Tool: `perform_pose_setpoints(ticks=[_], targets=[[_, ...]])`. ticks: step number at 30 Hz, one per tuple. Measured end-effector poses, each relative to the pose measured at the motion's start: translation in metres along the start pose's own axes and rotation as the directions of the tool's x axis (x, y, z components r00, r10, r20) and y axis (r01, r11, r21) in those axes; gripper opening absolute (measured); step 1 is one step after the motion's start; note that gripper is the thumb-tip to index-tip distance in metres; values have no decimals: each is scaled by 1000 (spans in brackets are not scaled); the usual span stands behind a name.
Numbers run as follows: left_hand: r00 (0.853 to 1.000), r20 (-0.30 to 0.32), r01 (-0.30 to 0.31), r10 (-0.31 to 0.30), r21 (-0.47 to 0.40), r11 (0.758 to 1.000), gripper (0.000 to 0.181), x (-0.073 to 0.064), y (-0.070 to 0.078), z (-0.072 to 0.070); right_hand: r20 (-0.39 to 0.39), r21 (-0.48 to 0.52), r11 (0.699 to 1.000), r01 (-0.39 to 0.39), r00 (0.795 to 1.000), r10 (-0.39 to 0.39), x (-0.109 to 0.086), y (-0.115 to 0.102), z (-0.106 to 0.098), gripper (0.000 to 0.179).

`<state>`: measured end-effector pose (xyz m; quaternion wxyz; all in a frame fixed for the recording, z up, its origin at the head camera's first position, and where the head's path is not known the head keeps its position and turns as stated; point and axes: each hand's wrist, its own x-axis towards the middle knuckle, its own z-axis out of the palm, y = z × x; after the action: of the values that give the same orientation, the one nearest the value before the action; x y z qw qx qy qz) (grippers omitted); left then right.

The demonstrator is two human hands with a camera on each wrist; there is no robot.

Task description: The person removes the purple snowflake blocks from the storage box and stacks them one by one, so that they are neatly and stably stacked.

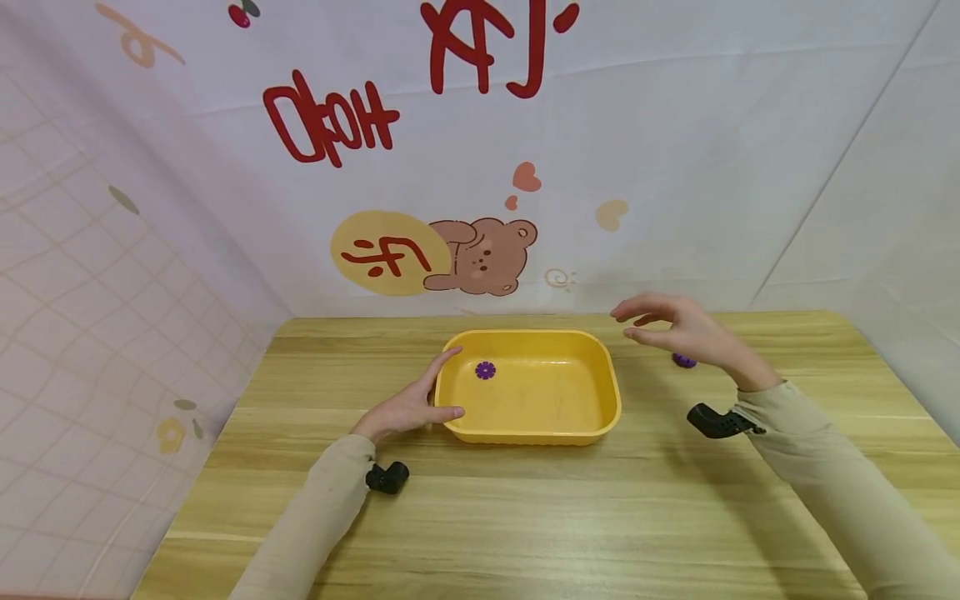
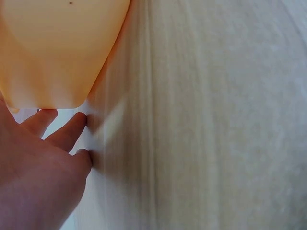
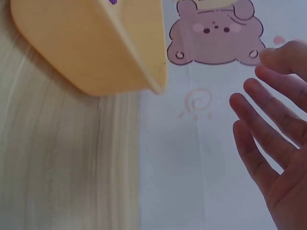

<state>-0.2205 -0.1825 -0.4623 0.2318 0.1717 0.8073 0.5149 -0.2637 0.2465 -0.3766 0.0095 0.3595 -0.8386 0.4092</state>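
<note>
A yellow rectangular plastic basin (image 1: 534,400) stands on the wooden table. Inside, toward its far left corner, lies a purple notched disc (image 1: 485,370). My left hand (image 1: 405,408) rests at the basin's left end, thumb and forefinger spread across the rim. The left wrist view shows its other fingers (image 2: 72,129) loosely extended by the outer wall. My right hand (image 1: 686,333) hovers right of the basin, fingers apart and slightly bent, holding nothing. Below it, partly hidden by the hand, is a second purple piece (image 1: 684,360) on the table.
A white cloth backdrop (image 1: 675,167) with red characters and a printed bear (image 1: 491,258) rises behind the table (image 1: 525,517). More cloth hangs at the left and right sides. Black wrist-camera mounts (image 1: 387,477) jut from both sleeves.
</note>
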Motion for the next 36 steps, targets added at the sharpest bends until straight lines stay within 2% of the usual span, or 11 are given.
perform_pose_setpoints(ticks=[8, 14, 26, 36], targets=[[1000, -4, 0, 0, 9, 1000, 96, 1, -2, 0, 143, -27, 999, 35, 989, -30, 25, -7, 8, 26], [1000, 3, -6, 6, -5, 1000, 96, 1, -1, 0, 223, -5, 1000, -6, 975, 7, 48, -18, 20, 24], [1000, 12, -28, 28, -7, 1000, 97, 1, -1, 0, 323, 32, 999, -9, 946, -2, 81, -23, 50, 25], [1000, 5, -5, 5, 0, 1000, 96, 1, -1, 0, 390, 48, 999, 13, 920, -31, 100, -16, 81, 27]])
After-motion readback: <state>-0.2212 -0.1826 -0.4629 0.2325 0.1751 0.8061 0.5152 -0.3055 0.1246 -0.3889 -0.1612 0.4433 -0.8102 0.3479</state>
